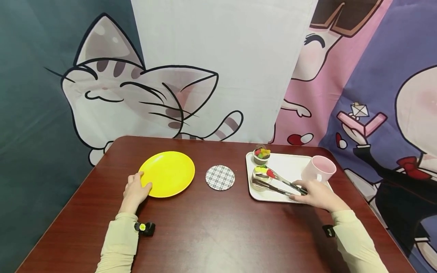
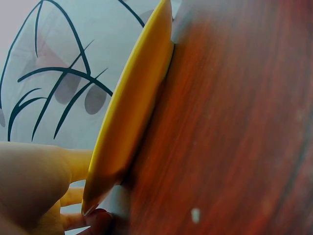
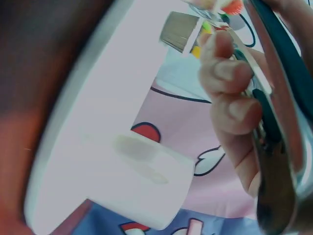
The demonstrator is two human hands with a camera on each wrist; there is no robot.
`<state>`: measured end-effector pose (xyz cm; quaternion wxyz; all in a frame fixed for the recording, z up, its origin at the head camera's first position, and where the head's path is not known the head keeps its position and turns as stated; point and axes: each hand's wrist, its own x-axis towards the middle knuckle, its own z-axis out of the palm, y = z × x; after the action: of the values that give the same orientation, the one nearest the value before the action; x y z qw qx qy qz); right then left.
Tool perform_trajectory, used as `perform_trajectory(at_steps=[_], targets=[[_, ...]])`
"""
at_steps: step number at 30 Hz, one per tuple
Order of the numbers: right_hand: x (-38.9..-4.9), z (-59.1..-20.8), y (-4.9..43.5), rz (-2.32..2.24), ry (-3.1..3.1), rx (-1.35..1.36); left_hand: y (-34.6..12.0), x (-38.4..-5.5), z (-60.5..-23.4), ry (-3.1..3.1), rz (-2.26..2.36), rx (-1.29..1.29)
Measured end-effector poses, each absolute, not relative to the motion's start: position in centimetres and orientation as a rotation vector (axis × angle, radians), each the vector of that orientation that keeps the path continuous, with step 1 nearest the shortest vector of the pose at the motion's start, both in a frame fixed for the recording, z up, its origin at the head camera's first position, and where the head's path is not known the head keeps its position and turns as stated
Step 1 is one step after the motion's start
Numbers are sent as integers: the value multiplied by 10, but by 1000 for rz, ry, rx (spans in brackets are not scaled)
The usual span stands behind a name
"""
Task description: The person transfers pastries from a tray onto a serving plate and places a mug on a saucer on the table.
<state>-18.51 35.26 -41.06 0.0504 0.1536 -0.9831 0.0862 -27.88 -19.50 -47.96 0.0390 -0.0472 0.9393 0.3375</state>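
My left hand (image 1: pixel 134 190) pinches the near-left rim of a round yellow plate (image 1: pixel 167 174), thumb and fingers at its edge. The left wrist view shows fingers by the underside of the plate (image 2: pixel 124 112). My right hand (image 1: pixel 317 194) grips metal tongs (image 1: pixel 271 187) with dark handles over the front of a white tray (image 1: pixel 286 163). The two tong arms are spread at a small fruit-topped dessert (image 1: pixel 260 170) on the tray's left side. In the right wrist view, curled fingers (image 3: pixel 227 73) wrap the tong handles.
Behind that dessert, a second small cup of colourful fruit (image 1: pixel 261 160) stands at the tray's back-left corner. A pink mug (image 1: pixel 310 172) is on the tray's right side, close to my right hand. Between plate and tray lies a round checked coaster (image 1: pixel 220 177) on the brown table (image 1: pixel 211 231).
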Motion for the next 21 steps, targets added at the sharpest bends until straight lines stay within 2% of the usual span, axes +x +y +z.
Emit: perform_trajectory(at_steps=[7, 21], targets=[[-194, -402, 350, 221, -2983, 501, -196, -279, -476, 2887, 1022, -146], [-184, -429, 363, 398, -2914, 475, -195, -279, -481, 2880, 1028, -143]])
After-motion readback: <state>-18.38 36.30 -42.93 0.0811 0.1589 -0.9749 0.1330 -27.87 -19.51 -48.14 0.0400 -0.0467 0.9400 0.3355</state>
